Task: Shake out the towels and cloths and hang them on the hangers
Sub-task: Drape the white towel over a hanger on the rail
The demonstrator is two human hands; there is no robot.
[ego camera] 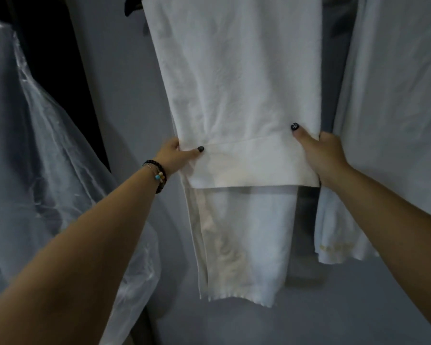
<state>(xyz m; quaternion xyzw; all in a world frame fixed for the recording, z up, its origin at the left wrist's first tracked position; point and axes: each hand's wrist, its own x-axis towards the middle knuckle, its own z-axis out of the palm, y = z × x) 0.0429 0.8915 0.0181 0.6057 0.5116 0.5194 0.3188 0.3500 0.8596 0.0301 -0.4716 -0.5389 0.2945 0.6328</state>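
White towel (237,78): the landmark; draped over a dark hanger and hanging in two layers, the front layer ending in a turned-up band, the back layer reaching lower to a frayed hem with a faint yellowish stain.
Plastic cover (35,135): clear sheeting well to the left of the towel, draped over something that cannot be made out.
Second white cloth (393,100): just right of the towel, already hanging; small yellowish marks near its lower edge, too faint to read.
Left hand (177,155): at the towel's left edge, thumb on the front and fingers behind, pinching the fabric where the band begins; beaded bracelets (157,175) at the wrist.
Right hand (321,153): at the towel's right edge, level with the left, thumb across the front and fingers wrapped behind, gripping the fabric.
Hanger (132,5): dark, only one end showing at the towel's top left.
Step in hand: likely straightening and evening the towel once hung.
Next move: probably smooth the folded band flat, release both edges, then fetch another cloth.
Hidden: rail, hanger hook and towel top cut off; fingers behind the fabric unseen.
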